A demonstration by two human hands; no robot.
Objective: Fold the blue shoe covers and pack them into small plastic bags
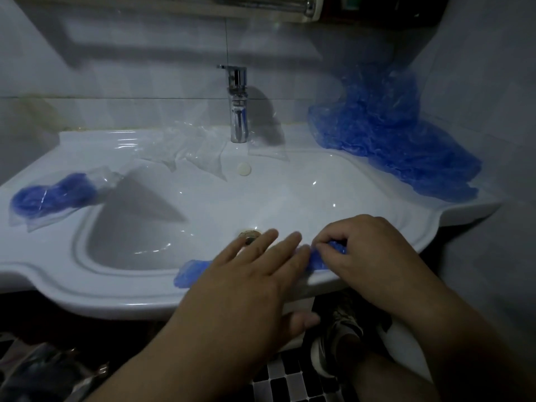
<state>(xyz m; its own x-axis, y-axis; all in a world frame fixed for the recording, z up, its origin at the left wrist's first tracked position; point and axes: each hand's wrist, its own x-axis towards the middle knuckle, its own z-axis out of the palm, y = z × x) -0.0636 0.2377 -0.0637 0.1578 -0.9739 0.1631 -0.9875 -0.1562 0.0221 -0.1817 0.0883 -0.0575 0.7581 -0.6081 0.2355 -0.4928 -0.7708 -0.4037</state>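
Observation:
A blue shoe cover (pixel 190 272) lies stretched along the front rim of the white sink (pixel 87 294). My left hand (pixel 246 282) lies flat on its middle with straight fingers. My right hand (pixel 359 256) pinches the cover's right end with curled fingers. A heap of loose blue shoe covers (pixel 385 132) sits at the sink's back right corner. On the left rim lie clear plastic bags with blue covers inside (pixel 52 195). Several empty clear bags (pixel 191 152) lie behind the basin, left of the tap.
A chrome tap (pixel 238 103) stands at the back centre. The drain (pixel 249 235) shows just beyond my left fingers. Tiled walls close in at the back and right. Below the sink are a shoe (pixel 339 338) and a black-and-white floor.

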